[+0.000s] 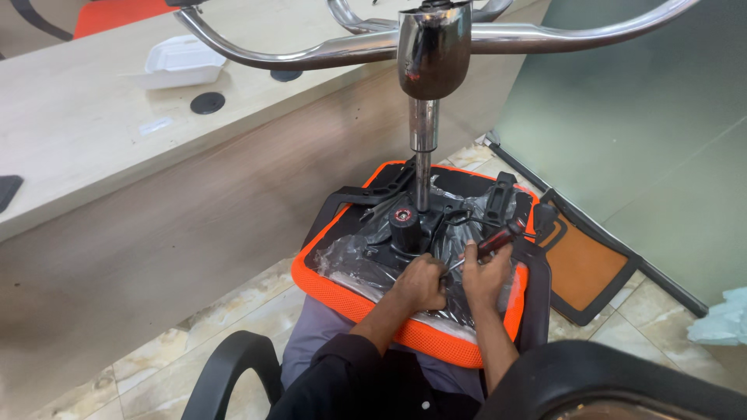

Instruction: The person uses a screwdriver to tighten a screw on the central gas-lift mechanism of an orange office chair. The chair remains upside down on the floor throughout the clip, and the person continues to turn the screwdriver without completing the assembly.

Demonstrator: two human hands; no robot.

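An upturned office chair seat [424,336] with an orange mesh rim rests on my lap, its underside wrapped in clear plastic. A black mechanism [408,225] sits at its middle, from which the chrome gas column [422,152] rises to the chrome star base [436,39] at the top. My right hand [486,276] grips a screwdriver [498,241] with a black and red handle, its tip pointing down-left at the seat underside. My left hand [420,284] presses on the plastic right beside the tip, fingers closed.
A long wooden desk [117,124] runs along the left with a white foam box [179,62] on it. A black and orange chair backrest [591,264] lies on the tiled floor by a frosted glass wall [661,140]. Black armrests [233,365] curve at the bottom.
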